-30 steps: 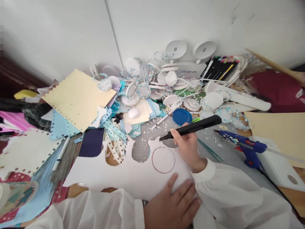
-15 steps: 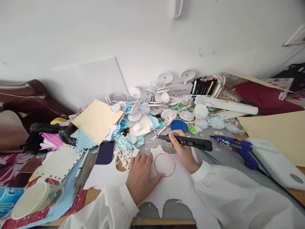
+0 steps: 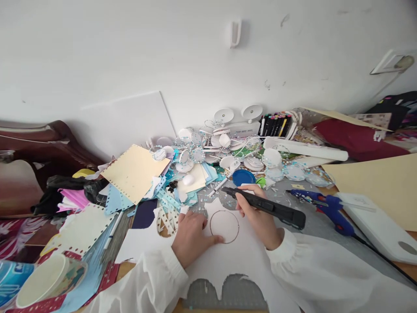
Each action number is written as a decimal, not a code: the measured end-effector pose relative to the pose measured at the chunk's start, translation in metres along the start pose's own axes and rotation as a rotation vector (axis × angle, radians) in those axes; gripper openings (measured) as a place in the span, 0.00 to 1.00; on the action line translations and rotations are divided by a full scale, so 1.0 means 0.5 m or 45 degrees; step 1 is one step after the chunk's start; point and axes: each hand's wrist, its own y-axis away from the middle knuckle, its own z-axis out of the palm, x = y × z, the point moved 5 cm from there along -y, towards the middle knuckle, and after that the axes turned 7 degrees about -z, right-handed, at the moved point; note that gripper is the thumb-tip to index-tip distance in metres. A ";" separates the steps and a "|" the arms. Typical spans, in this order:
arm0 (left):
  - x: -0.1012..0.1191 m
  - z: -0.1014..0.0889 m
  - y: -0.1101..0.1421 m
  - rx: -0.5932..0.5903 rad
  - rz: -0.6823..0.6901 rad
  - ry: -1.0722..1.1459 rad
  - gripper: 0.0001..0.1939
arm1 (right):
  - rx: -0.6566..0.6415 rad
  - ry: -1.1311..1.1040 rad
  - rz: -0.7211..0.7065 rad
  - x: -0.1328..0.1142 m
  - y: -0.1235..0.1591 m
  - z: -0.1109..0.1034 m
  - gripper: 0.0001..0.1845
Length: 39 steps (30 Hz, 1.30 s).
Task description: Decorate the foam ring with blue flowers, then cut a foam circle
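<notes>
A white sheet (image 3: 241, 261) with rounded bites cut from its edges lies in front of me, a circle (image 3: 224, 227) drawn on it and a cut line around that circle not discernible. My left hand (image 3: 195, 237) rests on the sheet left of the circle, thumb stretched to its lower edge, fingers bent near a cut-out edge. My right hand (image 3: 257, 217) holds a black utility knife (image 3: 276, 209) over the sheet, right of the circle. Its narrow end points left, above the surface; whether the blade is out is hard to see.
A grey cutting mat (image 3: 205, 295) lies beneath the sheet. To the right are a blue glue gun (image 3: 339, 213) and a white box-like object (image 3: 365, 204). White discs (image 3: 254, 163), a blue lid (image 3: 243, 177) and markers (image 3: 275, 125) crowd the back. Paper scraps and a paper cup (image 3: 45, 278) stand left.
My view has tilted up slightly. The fingers of my left hand have curled in more. My right hand has turned the knife, its thick end now lower and farther right.
</notes>
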 end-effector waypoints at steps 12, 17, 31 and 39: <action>-0.012 0.029 0.018 0.129 0.022 0.177 0.19 | -0.033 0.412 0.052 0.022 -0.005 0.009 0.15; -0.017 0.037 0.016 0.143 0.033 0.232 0.18 | -0.096 0.475 0.045 0.019 -0.003 0.025 0.15; -0.018 0.038 0.016 0.246 0.084 0.253 0.20 | -0.040 0.440 0.182 0.018 0.022 0.013 0.13; -0.012 0.029 0.028 0.387 0.215 0.211 0.19 | -0.047 0.427 0.249 0.020 0.018 0.025 0.13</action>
